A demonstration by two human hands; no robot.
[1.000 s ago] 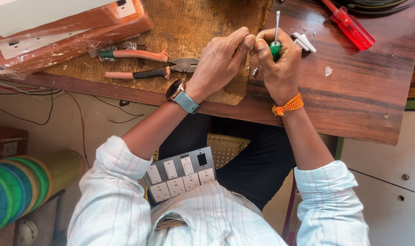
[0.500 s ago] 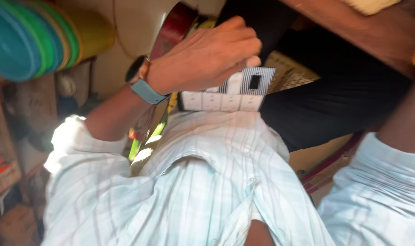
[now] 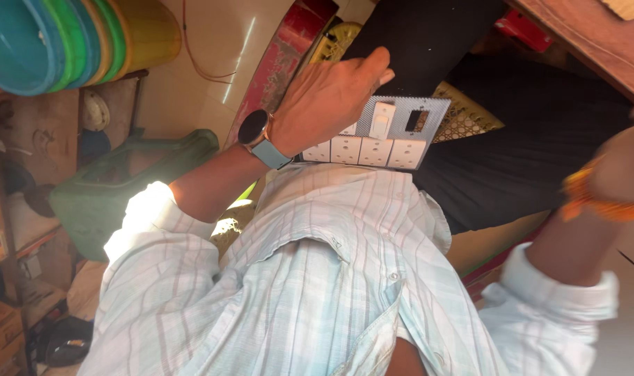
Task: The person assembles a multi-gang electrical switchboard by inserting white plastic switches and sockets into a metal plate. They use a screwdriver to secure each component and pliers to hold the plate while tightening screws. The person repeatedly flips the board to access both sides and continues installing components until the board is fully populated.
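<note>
A grey switch plate (image 3: pixel 400 136) with white sockets and one empty rectangular slot lies on my lap, against black trousers (image 3: pixel 540 132). My left hand (image 3: pixel 331 97), with a watch on the wrist, is closed over the plate's left end and hides that part. At the right edge of the view, my right hand (image 3: pixel 633 157) is blurred and cut off. An orange band (image 3: pixel 595 202) shows on its wrist, and I cannot see its fingers. My striped light shirt (image 3: pixel 317 278) fills the lower half of the view.
The wooden table's edge (image 3: pixel 595 49) crosses the top right above my knees. Stacked teal, green and yellow plastic tubs (image 3: pixel 73 35) sit at the top left. A green plastic box (image 3: pixel 122 188) stands on the floor, beside cluttered shelves (image 3: pixel 18 244).
My view swung from the tabletop down to my lap. My left hand left the table and came down onto the switch plate. The right hand and screwdriver went out of clear view.
</note>
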